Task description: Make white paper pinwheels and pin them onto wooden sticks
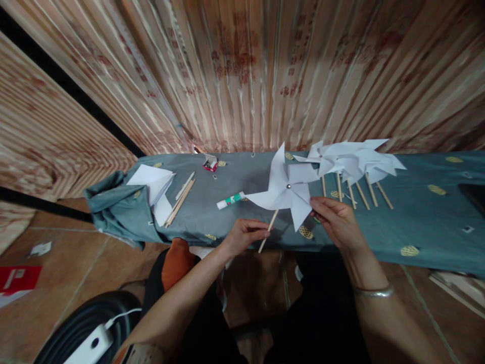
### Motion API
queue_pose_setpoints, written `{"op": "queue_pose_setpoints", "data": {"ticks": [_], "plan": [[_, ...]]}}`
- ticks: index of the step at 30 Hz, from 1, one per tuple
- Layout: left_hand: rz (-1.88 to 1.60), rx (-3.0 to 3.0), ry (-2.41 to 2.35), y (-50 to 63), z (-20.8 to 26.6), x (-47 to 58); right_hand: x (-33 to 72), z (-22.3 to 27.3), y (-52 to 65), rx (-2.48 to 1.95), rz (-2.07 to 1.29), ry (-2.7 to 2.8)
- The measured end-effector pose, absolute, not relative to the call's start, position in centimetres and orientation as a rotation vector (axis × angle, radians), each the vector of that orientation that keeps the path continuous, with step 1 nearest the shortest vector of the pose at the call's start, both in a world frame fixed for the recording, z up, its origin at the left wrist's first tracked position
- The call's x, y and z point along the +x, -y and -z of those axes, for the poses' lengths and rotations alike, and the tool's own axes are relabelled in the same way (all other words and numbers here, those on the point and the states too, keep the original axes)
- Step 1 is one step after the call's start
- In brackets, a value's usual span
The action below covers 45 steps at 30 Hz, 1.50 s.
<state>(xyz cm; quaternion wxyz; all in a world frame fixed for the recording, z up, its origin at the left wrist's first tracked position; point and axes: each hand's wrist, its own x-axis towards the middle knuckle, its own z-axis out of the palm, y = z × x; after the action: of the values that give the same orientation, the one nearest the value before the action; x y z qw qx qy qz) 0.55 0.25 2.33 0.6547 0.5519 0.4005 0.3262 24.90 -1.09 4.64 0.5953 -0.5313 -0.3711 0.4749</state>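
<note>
A white paper pinwheel (282,188) on a thin wooden stick is held up over the near edge of the cloth-covered table. My left hand (246,236) pinches its stick low down, below the blades. At the tip of a right-side blade, the fingers of my right hand (337,220) are closed on the paper. A metal pin shows at the pinwheel's centre. Just left of it lies a green and white glue stick (231,200). More paper pinwheels (352,159) lie overlapping to the right, their sticks pointing towards me.
On the left of the green cloth (424,212) are folded white papers (149,182) and several wooden sticks (180,205). A small red box (209,163) of pins stands open at the back. A dark object (473,197) rests at the far right. Behind the table hangs a patterned curtain (242,76).
</note>
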Motion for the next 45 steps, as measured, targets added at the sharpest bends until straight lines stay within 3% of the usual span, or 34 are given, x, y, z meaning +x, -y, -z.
{"op": "queue_pose_setpoints", "data": {"ticks": [32,40,45], "plan": [[-0.800,1.139,-0.874,0.0,-1.9,1.7,20.8,-4.9,1.2,-1.221,-1.313,0.937],[-0.801,1.175,-0.903,-0.3,-2.0,1.2,21.2,-5.3,1.8,-1.221,-1.285,1.056],[-0.788,1.202,-0.918,-0.4,-2.3,0.8,25.3,-5.5,2.2,-1.169,-1.092,0.803]]}}
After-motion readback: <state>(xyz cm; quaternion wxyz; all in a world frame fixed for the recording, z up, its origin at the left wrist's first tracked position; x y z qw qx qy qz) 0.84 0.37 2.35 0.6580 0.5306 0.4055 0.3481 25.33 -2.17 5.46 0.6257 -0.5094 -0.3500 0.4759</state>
